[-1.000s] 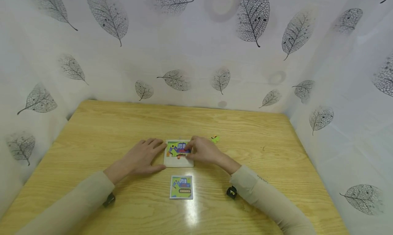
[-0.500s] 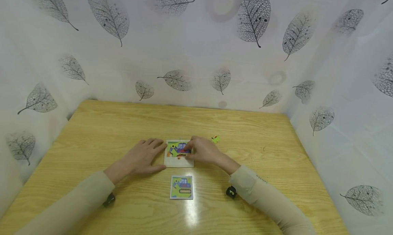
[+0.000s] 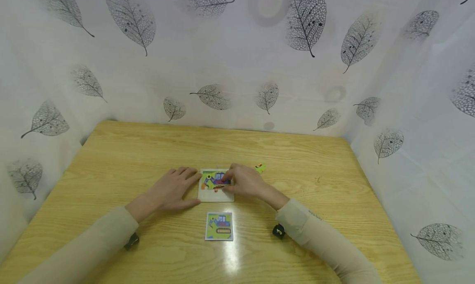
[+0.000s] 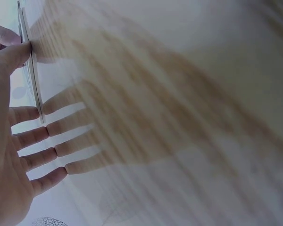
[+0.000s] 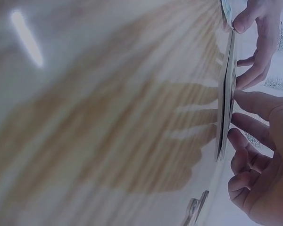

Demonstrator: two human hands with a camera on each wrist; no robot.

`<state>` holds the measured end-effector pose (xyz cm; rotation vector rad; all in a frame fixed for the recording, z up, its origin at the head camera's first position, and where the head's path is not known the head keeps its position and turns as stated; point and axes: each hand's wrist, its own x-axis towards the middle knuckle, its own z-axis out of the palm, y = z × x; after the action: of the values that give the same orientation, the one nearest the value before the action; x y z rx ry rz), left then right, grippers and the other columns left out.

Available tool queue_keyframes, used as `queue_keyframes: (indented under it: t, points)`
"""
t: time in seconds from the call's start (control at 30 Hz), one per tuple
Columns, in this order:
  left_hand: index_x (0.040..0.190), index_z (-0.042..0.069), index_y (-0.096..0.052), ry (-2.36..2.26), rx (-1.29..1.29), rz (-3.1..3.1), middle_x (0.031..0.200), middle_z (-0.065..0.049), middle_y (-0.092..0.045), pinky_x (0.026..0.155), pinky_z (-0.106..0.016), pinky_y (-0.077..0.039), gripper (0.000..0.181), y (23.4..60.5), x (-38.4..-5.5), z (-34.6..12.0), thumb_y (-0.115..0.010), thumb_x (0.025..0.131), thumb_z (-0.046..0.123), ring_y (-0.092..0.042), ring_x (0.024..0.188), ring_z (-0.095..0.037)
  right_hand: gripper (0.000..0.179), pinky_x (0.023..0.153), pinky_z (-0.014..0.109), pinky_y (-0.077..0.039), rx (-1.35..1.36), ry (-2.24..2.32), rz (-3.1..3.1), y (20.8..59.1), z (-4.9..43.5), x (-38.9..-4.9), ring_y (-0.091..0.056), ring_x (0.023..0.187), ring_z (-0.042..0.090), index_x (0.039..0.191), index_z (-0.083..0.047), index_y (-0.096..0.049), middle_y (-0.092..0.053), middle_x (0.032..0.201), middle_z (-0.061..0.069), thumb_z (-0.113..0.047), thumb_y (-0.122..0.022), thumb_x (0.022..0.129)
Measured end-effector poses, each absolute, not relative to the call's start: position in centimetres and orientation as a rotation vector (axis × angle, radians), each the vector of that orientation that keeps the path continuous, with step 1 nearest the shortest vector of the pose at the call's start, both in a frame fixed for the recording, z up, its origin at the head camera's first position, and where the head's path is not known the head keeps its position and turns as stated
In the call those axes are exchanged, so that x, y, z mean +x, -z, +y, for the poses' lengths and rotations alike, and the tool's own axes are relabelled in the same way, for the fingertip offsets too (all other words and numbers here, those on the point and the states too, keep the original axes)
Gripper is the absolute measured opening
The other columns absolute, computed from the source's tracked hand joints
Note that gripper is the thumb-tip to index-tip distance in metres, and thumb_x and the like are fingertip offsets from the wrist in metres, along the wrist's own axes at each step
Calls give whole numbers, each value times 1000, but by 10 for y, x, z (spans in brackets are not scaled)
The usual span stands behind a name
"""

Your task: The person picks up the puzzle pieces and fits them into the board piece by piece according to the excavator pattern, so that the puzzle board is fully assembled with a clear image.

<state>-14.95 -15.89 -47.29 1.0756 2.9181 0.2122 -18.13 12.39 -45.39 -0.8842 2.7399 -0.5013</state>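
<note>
A white-framed jigsaw tray (image 3: 217, 197) lies on the table, its upper part filled with pieces of a blue and green digger picture, its lower part bare white. My right hand (image 3: 245, 182) is over the tray's right side, thumb and index finger pinching a dark puzzle piece (image 3: 221, 186) with a toothed edge, partly hidden by the fingers. Its other fingers are curled in the right wrist view. My left hand (image 3: 176, 189) rests on the table with fingers spread, fingertips and thumb against the tray's left edge (image 4: 34, 80).
A square picture card (image 3: 219, 226) with the same digger lies in front of the tray. Behind my right hand is a loose green puzzle piece (image 3: 260, 168). The wooden table (image 3: 148, 148) ends at a leaf-patterned white curtain (image 3: 230, 61).
My right thumb and index finger have shifted slightly left over the tray with the dark puzzle piece. The left hand and the tray stay in place.
</note>
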Motion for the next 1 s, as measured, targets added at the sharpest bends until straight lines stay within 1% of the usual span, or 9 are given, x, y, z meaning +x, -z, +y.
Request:
queue_keyframes:
  t: [0.2,0.47,0.63,0.7,0.87,0.93,1.0]
  points:
    - [154,9,-52,-207,1080,2917,155,-17,-54,109,-63,-51,83,472,-150,-159,-63,95,66,-55,139,-40,30,66,19,-50,-892,497,2742,454,124,-181,-58,77,5,115,-17,-81,-73,103,-3,-36,-81,93]
    - [153,9,-54,-194,1088,2946,152,-18,-56,108,-61,-53,81,472,-148,-158,-64,95,65,-56,137,-40,29,63,18,-49,-892,475,2757,454,122,-181,-57,74,4,115,-18,-82,-71,97,-4,-36,-82,92]
    - [152,8,-54,-193,1093,2953,152,-18,-57,107,-61,-53,81,472,-148,-158,-65,95,64,-57,136,-39,27,61,18,-48,-909,503,2744,454,124,-181,-57,74,5,115,-18,-82,-72,97,-4,-34,-82,92]
    - [152,8,-55,-190,1092,2951,152,-18,-57,107,-61,-53,81,472,-148,-158,-65,95,64,-57,136,-40,26,62,19,-50,-934,544,2727,454,127,-181,-58,76,6,115,-16,-82,-73,98,-2,-31,-81,93]
    - [152,8,-54,-185,1088,2946,152,-18,-56,108,-61,-52,81,472,-148,-159,-64,95,65,-56,137,-40,28,73,21,-53,-884,738,2650,454,146,-181,-59,83,6,119,-13,-79,-75,106,-1,-26,-79,94]
    - [152,8,-54,-182,1087,2945,152,-18,-56,109,-61,-52,81,473,-148,-159,-63,95,65,-56,137,-40,29,73,21,-53,-831,813,2623,453,158,-181,-59,82,6,121,-14,-77,-74,110,0,-27,-79,95]
    - [152,8,-54,-183,1086,2944,152,-18,-57,108,-61,-52,81,473,-148,-159,-63,95,65,-56,137,-40,31,70,23,-53,-811,845,2618,451,169,-182,-59,79,7,123,-13,-76,-74,111,2,-27,-78,95]
